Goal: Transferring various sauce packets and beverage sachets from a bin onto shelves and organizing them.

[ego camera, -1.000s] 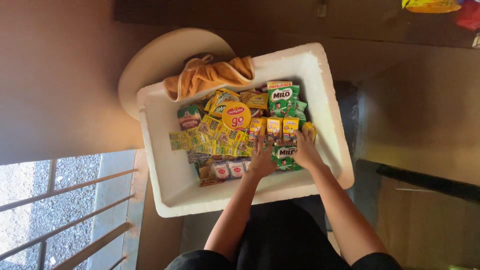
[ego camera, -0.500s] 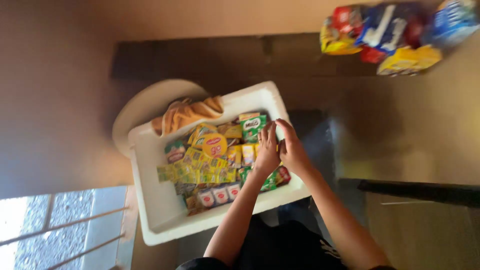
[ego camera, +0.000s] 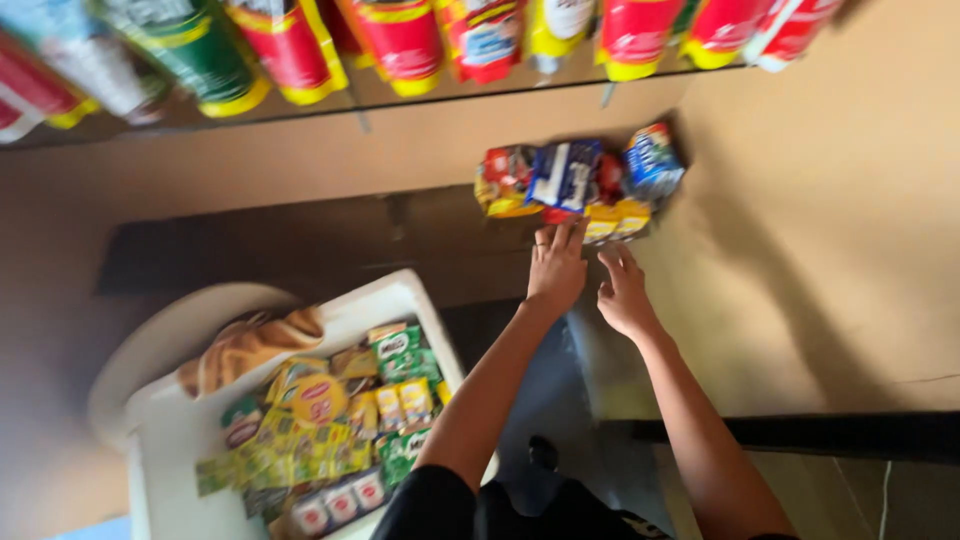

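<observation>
Along the top of the frame hangs a row of snack packets [ego camera: 400, 40], red, yellow and green, blurred. At lower left sits a white box [ego camera: 175, 440] packed with small green and yellow sachets [ego camera: 330, 420]. At its upper left rim lies a tan bread packet [ego camera: 250, 345], over a round white lid [ego camera: 165, 335]. Behind runs a beige wall [ego camera: 820, 250].

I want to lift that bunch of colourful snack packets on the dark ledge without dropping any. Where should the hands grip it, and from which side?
Grip the bunch of snack packets at its two ends, probably coming from the near side, where the left hand and right hand already reach. It lies wide and loose across the ledge, so one hand per end should keep it together; blur hides any binding.
</observation>
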